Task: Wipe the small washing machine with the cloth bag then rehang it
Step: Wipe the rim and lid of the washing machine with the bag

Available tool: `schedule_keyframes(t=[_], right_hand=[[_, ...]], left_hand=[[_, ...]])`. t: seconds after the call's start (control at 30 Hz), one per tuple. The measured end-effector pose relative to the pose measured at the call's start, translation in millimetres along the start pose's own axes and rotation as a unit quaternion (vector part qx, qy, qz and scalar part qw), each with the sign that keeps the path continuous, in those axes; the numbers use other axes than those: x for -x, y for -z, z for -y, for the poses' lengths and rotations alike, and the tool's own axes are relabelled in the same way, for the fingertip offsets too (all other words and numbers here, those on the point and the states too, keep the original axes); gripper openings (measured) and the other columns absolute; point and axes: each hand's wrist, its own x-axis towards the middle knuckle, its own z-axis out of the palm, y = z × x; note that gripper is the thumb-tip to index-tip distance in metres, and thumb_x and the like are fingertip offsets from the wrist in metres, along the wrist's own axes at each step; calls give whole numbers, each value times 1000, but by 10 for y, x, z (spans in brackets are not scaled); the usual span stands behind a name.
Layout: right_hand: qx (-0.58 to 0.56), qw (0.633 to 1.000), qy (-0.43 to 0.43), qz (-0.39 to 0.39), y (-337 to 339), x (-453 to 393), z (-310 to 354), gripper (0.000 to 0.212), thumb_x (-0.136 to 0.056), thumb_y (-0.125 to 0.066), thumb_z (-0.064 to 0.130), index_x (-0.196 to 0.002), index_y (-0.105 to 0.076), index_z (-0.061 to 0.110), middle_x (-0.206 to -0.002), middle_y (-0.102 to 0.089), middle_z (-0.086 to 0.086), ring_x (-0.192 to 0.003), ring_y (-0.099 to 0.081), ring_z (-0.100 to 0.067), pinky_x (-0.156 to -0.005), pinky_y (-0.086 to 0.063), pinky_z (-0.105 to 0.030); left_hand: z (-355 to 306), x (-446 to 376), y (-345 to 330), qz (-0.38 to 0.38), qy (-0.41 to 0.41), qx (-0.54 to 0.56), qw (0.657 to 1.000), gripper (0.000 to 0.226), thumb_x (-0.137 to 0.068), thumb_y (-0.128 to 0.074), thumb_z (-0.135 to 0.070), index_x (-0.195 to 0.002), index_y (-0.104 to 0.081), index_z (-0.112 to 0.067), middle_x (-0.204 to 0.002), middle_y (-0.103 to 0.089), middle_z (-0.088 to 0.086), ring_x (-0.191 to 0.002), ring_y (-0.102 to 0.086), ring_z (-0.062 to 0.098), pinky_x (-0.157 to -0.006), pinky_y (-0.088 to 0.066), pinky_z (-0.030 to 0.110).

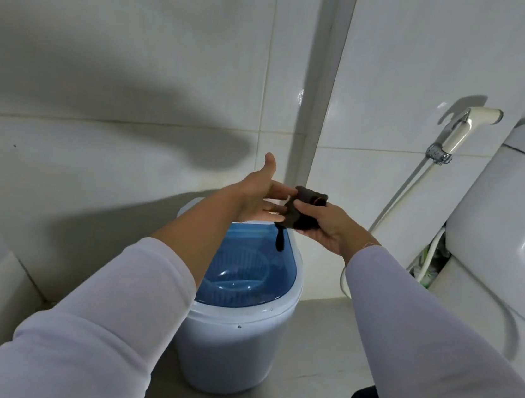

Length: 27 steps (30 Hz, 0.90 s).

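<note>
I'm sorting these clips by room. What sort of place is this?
Most likely a home bathroom: tiled walls, a toilet cistern and a wall-hung spray hose beside the small washing machine.

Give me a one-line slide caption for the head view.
Right hand grips the dark cloth bag above the blue-lidded small washing machine; open left hand reaches toward it.

Just one wide-angle head cam here, looking forward and steeply down from above along both white-sleeved arms, close over the small white tub-shaped washing machine with a translucent blue lid, facing the white tiled wall corner, edges bent fisheye-style.
</note>
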Motion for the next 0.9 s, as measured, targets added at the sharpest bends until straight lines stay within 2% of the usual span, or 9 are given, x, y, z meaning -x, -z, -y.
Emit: schedule_keyframes(t=[0.1, 0.17, 0.23, 0.33, 0.43, 0.53, 0.63, 0.73, 0.9], right_hand=[[35, 998, 14, -56, 32, -68, 30, 42, -88, -60, 3, -129, -48, 3, -128, -58, -20, -106, -59, -30, -79, -54, -39], [114, 987, 34, -104, 49, -182, 43, 41, -87, -63, 4, -126, -51, 5, -125, -60, -18, -104, -61, -29, -81, -55, -41], [247, 954, 74, -154, 70, -331, 55, 41, -84, -65, 11, -123, -55, 8, -120, -63, -15, -109, -61, -30, -87, -55, -41], [451, 863, 129, -187, 24, -529, 53, 36, -84, -61, 19, -118, -57, 8, -114, -65, -13, -109, -59, -30, -82, -46, -29], [553, 803, 148, -167, -80, -750, 0, 34, -85, -56, 18, -119, -55, 9, -113, -64, -17, -103, -60, -34, -74, -42, -29], [628, 749, 157, -138, -197, -964, -65, 36, -86, -55, 10, -122, -54, 10, -113, -64, -18, -100, -62, -35, -71, -43, -29], [659, 725, 159, -121, -269, -1141, -122, 35, -86, -53, 5, -121, -54, 9, -111, -65, -16, -99, -63, -34, -69, -44, -30], [672, 715, 149, -119, -287, -1288, -168, 33, -88, -50, 5, -121, -54, 10, -112, -63, -17, -100, -62, -35, -71, -47, -33], [682, 713, 130, -98, -338, -1421, -215, 38, -88, -46, 0, -123, -54, 10, -115, -61, -18, -102, -61, -37, -77, -50, -36]], left_hand=[[145, -49, 142, -101, -12, -197, 975, 57, -100, -26, -48, -125, -54, -6, -131, -54, 10, -111, -58, 26, -92, -48, 37], [302, -112, 279, -121, 15, -420, 899, 44, -99, -32, -39, -116, -56, -7, -116, -58, 9, -110, -56, 29, -88, -45, 33], [452, -189, 383, -114, 65, -527, 839, 42, -98, -36, -38, -121, -53, -6, -115, -57, 10, -110, -53, 28, -88, -42, 30], [614, -327, 442, -123, 108, -557, 814, 54, -98, -39, -42, -132, -45, -1, -127, -55, 14, -111, -55, 27, -92, -42, 31], [695, -464, 419, -112, 123, -581, 797, 54, -99, -35, -43, -126, -49, 1, -127, -55, 16, -114, -55, 27, -91, -44, 31], [751, -555, 365, -112, 130, -592, 788, 51, -100, -33, -44, -114, -55, 0, -127, -55, 16, -106, -56, 26, -86, -44, 32], [778, -612, 323, -127, 136, -605, 774, 58, -100, -30, -44, -127, -49, 3, -135, -50, 18, -119, -52, 30, -96, -44, 35], [742, -620, 314, -132, 138, -620, 761, 55, -102, -29, -40, -128, -49, 3, -129, -53, 18, -115, -54, 29, -89, -45, 32], [649, -585, 302, -136, 134, -609, 770, 40, -105, -25, -23, -138, -44, -12, -135, -48, 16, -121, -51, 29, -98, -44, 33]])
